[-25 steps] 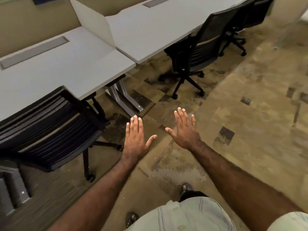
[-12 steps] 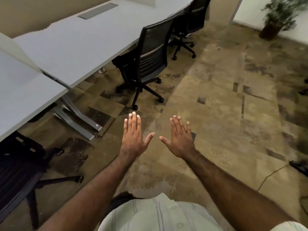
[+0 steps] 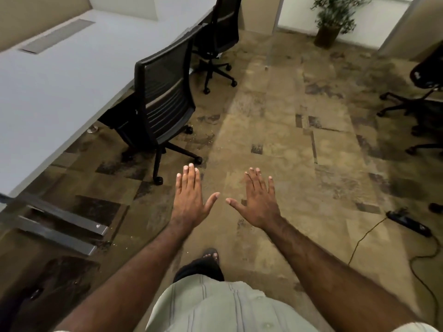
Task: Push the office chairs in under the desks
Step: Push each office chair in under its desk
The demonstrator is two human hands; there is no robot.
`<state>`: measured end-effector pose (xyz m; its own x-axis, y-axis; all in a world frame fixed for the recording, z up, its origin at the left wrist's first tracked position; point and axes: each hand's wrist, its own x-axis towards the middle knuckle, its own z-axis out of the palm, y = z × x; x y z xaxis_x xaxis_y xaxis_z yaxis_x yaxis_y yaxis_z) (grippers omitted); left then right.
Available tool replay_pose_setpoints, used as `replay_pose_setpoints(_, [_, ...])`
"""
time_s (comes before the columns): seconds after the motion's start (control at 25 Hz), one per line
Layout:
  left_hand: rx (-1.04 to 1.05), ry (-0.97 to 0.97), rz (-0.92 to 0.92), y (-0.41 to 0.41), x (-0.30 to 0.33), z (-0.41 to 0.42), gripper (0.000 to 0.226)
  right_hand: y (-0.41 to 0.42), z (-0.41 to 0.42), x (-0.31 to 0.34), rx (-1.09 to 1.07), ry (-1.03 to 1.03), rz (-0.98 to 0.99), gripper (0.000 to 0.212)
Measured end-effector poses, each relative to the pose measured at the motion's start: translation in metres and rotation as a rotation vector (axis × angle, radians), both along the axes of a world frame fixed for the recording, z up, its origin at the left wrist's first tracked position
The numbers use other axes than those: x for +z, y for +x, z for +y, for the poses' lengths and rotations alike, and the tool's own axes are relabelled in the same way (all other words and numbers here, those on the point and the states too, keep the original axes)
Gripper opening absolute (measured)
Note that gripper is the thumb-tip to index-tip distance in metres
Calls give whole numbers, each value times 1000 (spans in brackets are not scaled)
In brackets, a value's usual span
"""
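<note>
A black mesh-backed office chair (image 3: 165, 97) stands at the long white desk (image 3: 60, 75), its seat partly under the desk edge and its wheeled base out on the carpet. A second black chair (image 3: 221, 32) stands further along the same desk. My left hand (image 3: 191, 200) and my right hand (image 3: 259, 202) are held out flat over the floor, fingers straight, palms down, holding nothing. Both hands are short of the nearer chair and touch nothing.
Metal desk feet (image 3: 60, 226) lie on the floor at lower left. Another black chair (image 3: 424, 92) stands at the right edge. A power strip (image 3: 407, 222) and its cable lie on the carpet at right. A potted plant (image 3: 333, 20) is by the far wall.
The view has swung right and moved along the desks. The first chair has dropped out of sight at left, and the second chair is closer. Both hands stay flat and held out.
</note>
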<state>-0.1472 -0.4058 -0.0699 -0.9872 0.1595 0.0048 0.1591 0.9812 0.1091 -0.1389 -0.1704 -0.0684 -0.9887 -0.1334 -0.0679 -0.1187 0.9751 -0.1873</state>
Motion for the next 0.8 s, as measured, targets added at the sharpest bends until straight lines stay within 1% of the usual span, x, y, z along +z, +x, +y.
replay_pose_setpoints(0.16, [-30,55,-20,-80,0,11,105,-69,14,7,-84,14,-13,119])
replay_pose_setpoints(0.32, [-100,43,-25,-144,-4,26,107,-125,27,8,-141,14,-7,117])
replay_pose_setpoints(0.44, [-97,30,-57,-178,-9,34,107,-160,41,5,-150,-13,-7,117])
replay_pose_setpoints(0.6, [-94,-11,-117,-219,-25,53,106,-211,70,-7,-113,-2,8,118])
replay_pose_setpoints(0.8, [-13,5,-122,-286,-29,101,105,-298,125,-14,-32,23,2,119])
